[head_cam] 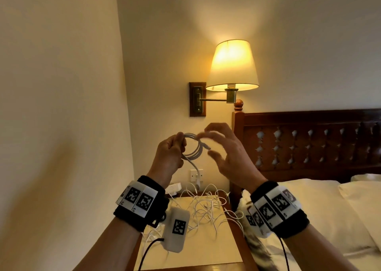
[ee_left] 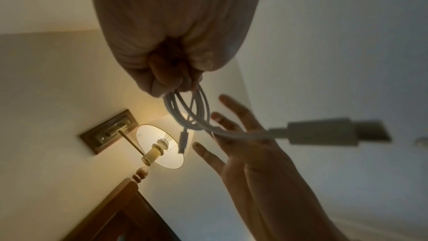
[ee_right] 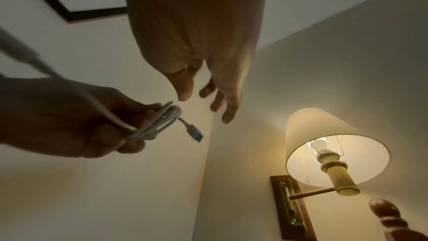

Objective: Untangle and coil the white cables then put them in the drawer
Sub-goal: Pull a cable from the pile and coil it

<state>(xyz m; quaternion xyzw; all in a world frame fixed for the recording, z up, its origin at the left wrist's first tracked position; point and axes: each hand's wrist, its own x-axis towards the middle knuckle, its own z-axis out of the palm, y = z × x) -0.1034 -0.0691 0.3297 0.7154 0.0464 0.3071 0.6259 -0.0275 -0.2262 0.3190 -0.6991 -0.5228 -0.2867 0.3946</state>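
My left hand (head_cam: pixel 172 147) grips a coiled white cable (head_cam: pixel 194 147) held up at chest height; one plug end sticks out to the right and the other hangs down. The left wrist view shows the coil (ee_left: pixel 190 111) coming out of my curled fingers, with a blurred USB plug (ee_left: pixel 336 131) close to the lens. My right hand (head_cam: pixel 222 147) hovers just right of the coil, fingers spread and holding nothing. The right wrist view shows that hand (ee_right: pixel 208 91) apart from the coil (ee_right: pixel 159 122). Several more white cables (head_cam: pixel 206 208) lie tangled on the bedside table (head_cam: pixel 185 254).
A lit wall lamp (head_cam: pixel 232 66) hangs above and behind my hands. The wooden headboard (head_cam: pixel 309 138) and bed with pillows (head_cam: pixel 329 208) are at the right. A wall socket (head_cam: pixel 195 174) and a white adapter (head_cam: pixel 175 188) sit behind the table. No drawer is in view.
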